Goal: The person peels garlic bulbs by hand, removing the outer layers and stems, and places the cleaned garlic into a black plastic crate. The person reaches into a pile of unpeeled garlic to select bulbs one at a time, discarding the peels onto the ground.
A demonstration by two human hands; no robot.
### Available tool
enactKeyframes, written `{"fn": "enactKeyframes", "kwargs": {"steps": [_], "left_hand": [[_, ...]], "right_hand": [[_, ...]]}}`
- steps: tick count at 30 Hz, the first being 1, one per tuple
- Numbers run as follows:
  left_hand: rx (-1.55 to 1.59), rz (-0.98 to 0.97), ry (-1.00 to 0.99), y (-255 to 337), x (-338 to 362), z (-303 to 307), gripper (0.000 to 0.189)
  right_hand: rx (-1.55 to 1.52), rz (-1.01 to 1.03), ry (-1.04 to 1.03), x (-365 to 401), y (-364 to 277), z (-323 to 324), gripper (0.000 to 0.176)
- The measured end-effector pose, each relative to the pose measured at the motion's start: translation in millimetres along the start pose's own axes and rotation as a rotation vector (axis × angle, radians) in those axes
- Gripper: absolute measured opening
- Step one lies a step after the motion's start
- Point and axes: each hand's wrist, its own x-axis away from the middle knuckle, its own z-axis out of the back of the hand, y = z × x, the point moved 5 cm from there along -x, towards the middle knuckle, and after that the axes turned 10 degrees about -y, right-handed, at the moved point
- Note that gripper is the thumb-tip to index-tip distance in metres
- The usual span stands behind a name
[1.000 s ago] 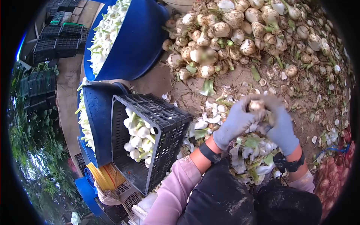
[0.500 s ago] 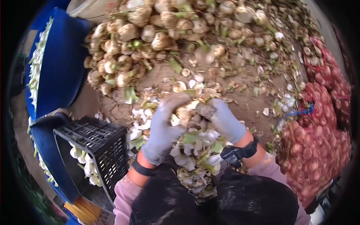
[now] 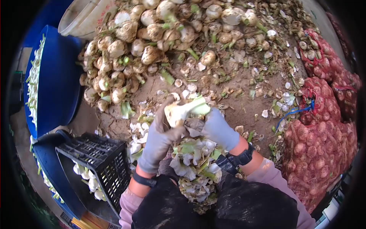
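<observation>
My left hand (image 3: 155, 138), in a soiled pale glove, is closed around a garlic bulb (image 3: 178, 114) with dirt on its root side. The bulb's thick, pale green cut stem (image 3: 199, 107) points to the right. My right hand (image 3: 220, 129), gloved as well, has its fingers curled in against the bulb's lower right side, below the stem; its fingertips are partly hidden. Under both hands, a heap of peeled garlic skins (image 3: 192, 160) lies between my knees.
Unpeeled garlic bulbs (image 3: 150, 30) are piled ahead. At the left are a blue tub (image 3: 57, 84) of white stems or bulbs and a tipped black crate (image 3: 114, 168) with clean bulbs. Red mesh sacks (image 3: 320, 160) stand at the right. A whitish bucket (image 3: 85, 19) is at the back left.
The bulb has been turned and raised, so its stem and pale side now show between my hands. My right hand has moved slightly left and down. The camera view has shifted a little.
</observation>
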Motion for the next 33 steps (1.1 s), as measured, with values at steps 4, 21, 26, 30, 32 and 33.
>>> {"fn": "enactKeyframes", "kwargs": {"steps": [4,21,26,30,32,33], "left_hand": [[-0.05,0.124,0.026,0.9,-2.1,16.8,0.054],[0.783,-0.241,0.156,11.9,6.5,70.4,0.035],[0.365,-0.298,0.113,19.4,14.7,56.9,0.037],[0.11,-0.324,0.118,19.3,15.6,31.2,0.033],[-0.102,-0.358,0.154,21.1,16.3,23.6,0.028],[-0.102,-0.354,0.153,22.6,17.7,21.4,0.028]], "right_hand": [[-0.208,-0.158,-0.189,3.9,5.8,-10.4,0.023],[0.684,-0.351,-0.805,54.6,7.8,-0.6,0.021],[0.694,-0.188,-0.626,22.9,-33.6,-28.6,0.041],[0.497,-0.067,-0.163,-24.2,-53.6,-23.4,0.03],[0.646,-0.052,-0.167,-30.7,-47.2,-29.3,0.025],[0.791,-0.033,-0.176,-31.6,-46.2,-33.8,0.02]]}}
